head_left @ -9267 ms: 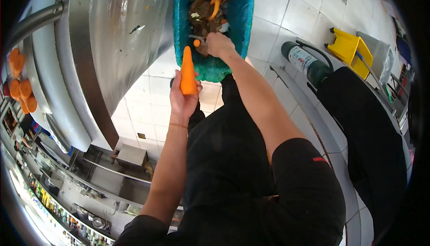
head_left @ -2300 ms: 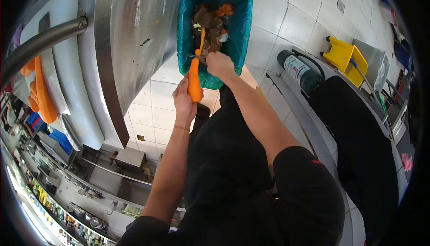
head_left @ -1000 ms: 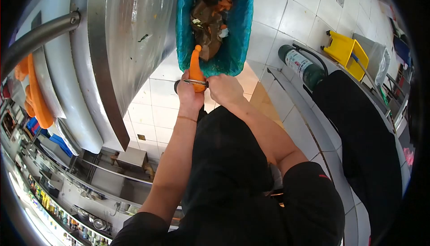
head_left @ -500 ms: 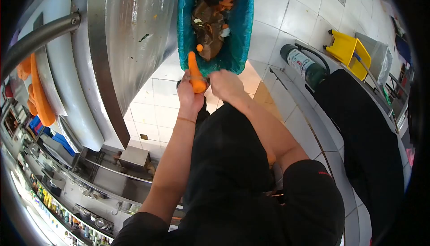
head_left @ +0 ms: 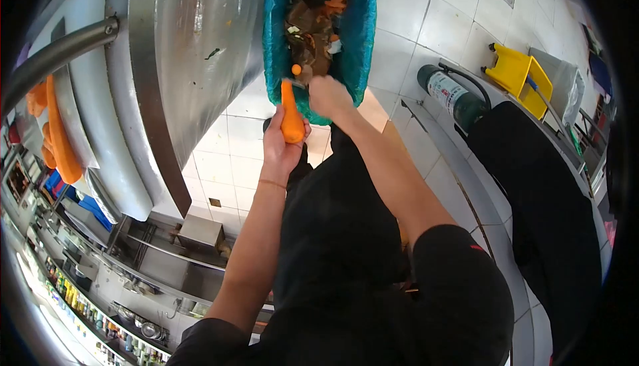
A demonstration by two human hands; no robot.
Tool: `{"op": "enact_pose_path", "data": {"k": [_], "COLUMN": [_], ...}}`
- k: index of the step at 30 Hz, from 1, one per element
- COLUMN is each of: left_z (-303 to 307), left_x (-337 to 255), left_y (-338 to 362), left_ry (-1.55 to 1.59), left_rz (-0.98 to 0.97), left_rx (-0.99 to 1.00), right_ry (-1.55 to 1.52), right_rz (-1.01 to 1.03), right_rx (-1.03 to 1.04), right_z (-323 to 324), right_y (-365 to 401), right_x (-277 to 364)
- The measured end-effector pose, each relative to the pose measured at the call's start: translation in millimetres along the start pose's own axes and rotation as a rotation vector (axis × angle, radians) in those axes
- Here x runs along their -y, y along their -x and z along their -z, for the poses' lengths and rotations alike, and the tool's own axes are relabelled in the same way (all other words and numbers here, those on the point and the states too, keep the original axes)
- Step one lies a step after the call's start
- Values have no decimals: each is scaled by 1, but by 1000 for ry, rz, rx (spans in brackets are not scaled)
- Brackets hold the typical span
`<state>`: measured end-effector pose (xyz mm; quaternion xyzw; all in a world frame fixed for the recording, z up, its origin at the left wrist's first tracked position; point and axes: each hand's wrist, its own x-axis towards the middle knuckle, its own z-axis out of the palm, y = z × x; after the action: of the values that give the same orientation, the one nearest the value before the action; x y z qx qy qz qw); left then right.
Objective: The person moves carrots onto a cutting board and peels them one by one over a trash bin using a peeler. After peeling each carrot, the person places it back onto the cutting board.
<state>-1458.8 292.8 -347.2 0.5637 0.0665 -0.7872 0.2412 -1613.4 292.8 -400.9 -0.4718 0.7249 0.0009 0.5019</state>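
My left hand (head_left: pixel 283 146) is closed round the thick end of an orange carrot (head_left: pixel 291 123), whose narrow tip points toward a bin (head_left: pixel 271 39) lined with a teal bag. At the tip of the carrot, a small metallic peeler (head_left: pixel 297 83) sticks out from my right hand (head_left: pixel 329 96). The fingers of that hand are curled and slightly blurred, so most of the peeler is hidden. Inside the bin lie brown scraps (head_left: pixel 316 53), orange peelings (head_left: pixel 336 3) and a small round orange piece (head_left: pixel 296 69).
Left of the bin is a steel counter (head_left: pixel 143 46) with a white cutting board (head_left: pixel 100 86), a knife (head_left: pixel 72 113) and several more carrots (head_left: pixel 61 139). A green gas cylinder (head_left: pixel 459 96) and a yellow plastic container (head_left: pixel 516 73) stand on the right. White tiles (head_left: pixel 403 6) cover the floor.
My right hand has moved along the carrot from its thick end up to its tip, over the bin's near rim. My left hand stays on the carrot, nearly still.
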Motion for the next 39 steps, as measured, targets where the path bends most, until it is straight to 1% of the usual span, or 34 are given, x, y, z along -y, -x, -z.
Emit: {"op": "enact_pose_path", "data": {"k": [1, 2, 3, 4, 6, 8, 12, 14, 15, 16, 17, 18, 19, 20, 21, 22, 24, 25, 27, 29, 30, 32, 34, 36, 37, 38, 39], "left_z": [-4, -8, -7, -2, 0, 0, 1, 3, 3, 4, 3, 1, -1, -2, -1, -1, -3, -4, 0, 4, 6, 7, 3, 1, 6, 12, 16], "left_x": [0, 0, 1, 3, 6, 10, 13, 10, 9, 6, 4, 4, 4, 4, 2, 1, -4, -5, -3, 0, 2, 6, 8, 9, 5, -3, -9], "left_y": [-1, -4, -9, -14, -18, -21, -22, -23, -17, -10, -3, 4, 11, 15, 16, 15, 7, 5, -3, -10, -12, -14, -18, -20, -22, -25, -30], "left_ry": [-31, -59, -52, -48, -44, 25, 55, 50, 51, 11, -32, -33, -23, -14, 2, -3, 92, 95, -12, 1, 9, 26, 38, 39, 37, 4, -30], "left_rz": [-6, -11, -9, -32, -56, -70, -98, -102, -102, -63, -21, -16, 7, 29, 63, 67, 41, 34, -5, -25, -47, -45, -48, -94, -96, -111, -128], "left_rx": [-61, -120, -119, -113, -104, -148, -218, -271, -277, -174, -67, -64, -11, 38, 56, 50, -32, -28, -78, -78, -81, -69, -50, -160, -162, -118, -73], "right_ry": [-22, -18, -15, -11, 4, 15, 54, 61, 87, 116, 94, 72, 77, 75, 67, 61, 20, 24, -45, 11, 13, 57, 71, 77, 65, 52, 50], "right_rz": [32, 64, 93, 92, 121, 112, 138, 154, 134, 110, 102, 94, 96, 58, 16, 12, -13, -24, 40, 100, 99, 82, 108, 133, 178, 221, 223], "right_rx": [-17, 29, 79, 84, 41, 14, 57, 88, 58, 23, 31, 41, 38, -27, -91, -87, -7, -60, -60, 48, 51, 130, 85, 47, 2, -44, -47], "right_z": [-4, 3, 10, 7, 4, 3, -1, -7, -11, -13, -11, -10, -14, -23, -23, -25, -3, -6, 10, 11, 10, 10, 12, 7, 1, -1, -2], "right_y": [17, 38, 57, 67, 81, 84, 77, 67, 56, 41, 20, -2, -24, -44, -48, -46, -30, -20, 22, 55, 68, 86, 87, 83, 77, 72, 68], "right_x": [2, 9, 15, 14, 12, 13, 12, 12, 10, 7, 3, -2, -8, -13, -11, -12, -3, -3, 5, 13, 17, 23, 21, 20, 19, 21, 22]}}
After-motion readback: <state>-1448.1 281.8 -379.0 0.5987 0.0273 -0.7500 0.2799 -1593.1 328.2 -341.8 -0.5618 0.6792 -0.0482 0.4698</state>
